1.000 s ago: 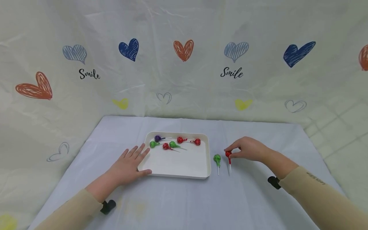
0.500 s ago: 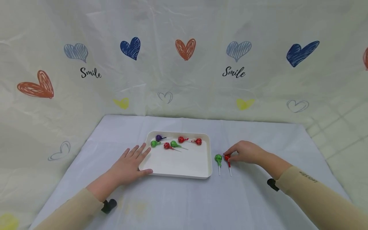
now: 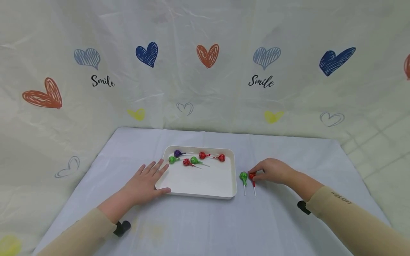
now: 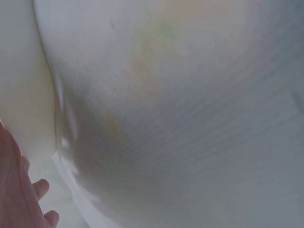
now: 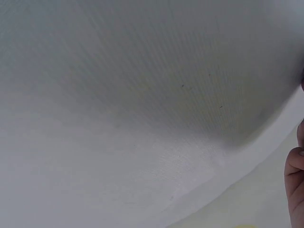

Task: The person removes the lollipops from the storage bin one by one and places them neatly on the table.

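Note:
Thumb and index finger of my right hand (image 3: 272, 170) pinch the head of a red lollipop (image 3: 252, 176), its white stick pointing toward me on the cloth. Just left of it lies a green lollipop (image 3: 243, 176), stick the same way. My left hand (image 3: 145, 183) spreads its straight fingers over the left edge of a white tray (image 3: 201, 185). Inside, toward the back, lie several wrapped lollipops, among them a purple one (image 3: 177, 153) and a red one (image 3: 187, 162). In the wrist views, only part of each hand shows at the edge.
A white cloth (image 3: 205, 227) covers the table. Behind it hangs a pale curtain (image 3: 230, 99) printed with hearts and "Smile". The tray's raised rim stands between its lollipops and the two outside.
My right hand has lowered the red lollipop onto the cloth and shifted it left, nearer the green one. The left hand keeps its place at the tray.

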The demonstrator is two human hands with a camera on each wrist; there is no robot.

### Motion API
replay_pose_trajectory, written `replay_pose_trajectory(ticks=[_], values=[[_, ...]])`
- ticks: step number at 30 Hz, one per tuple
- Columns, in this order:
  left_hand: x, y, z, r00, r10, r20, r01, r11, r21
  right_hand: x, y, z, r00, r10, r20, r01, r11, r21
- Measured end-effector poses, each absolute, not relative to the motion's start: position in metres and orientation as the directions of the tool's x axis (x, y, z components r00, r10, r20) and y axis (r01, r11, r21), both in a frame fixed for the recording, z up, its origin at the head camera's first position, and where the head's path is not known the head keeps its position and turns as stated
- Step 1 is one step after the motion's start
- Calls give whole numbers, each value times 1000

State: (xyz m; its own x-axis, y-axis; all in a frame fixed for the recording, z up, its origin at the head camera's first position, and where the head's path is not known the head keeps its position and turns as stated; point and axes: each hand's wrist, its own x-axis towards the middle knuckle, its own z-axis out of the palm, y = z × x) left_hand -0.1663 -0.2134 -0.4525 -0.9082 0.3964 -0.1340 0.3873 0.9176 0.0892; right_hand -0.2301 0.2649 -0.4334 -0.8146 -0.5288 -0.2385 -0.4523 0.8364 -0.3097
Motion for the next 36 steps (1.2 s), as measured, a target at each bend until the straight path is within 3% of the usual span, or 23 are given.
replay_pose_trajectory(ticks=[24,36], values=[[-166,-212,-448,-908,390,-149,383,921,78,-228,266,-405,-827,-544,-141,-470,807,-356],[-166,-214,-453,-909,390,-148,385,921,68,-235,239,-388,-811,-574,-114,-492,774,-399]])
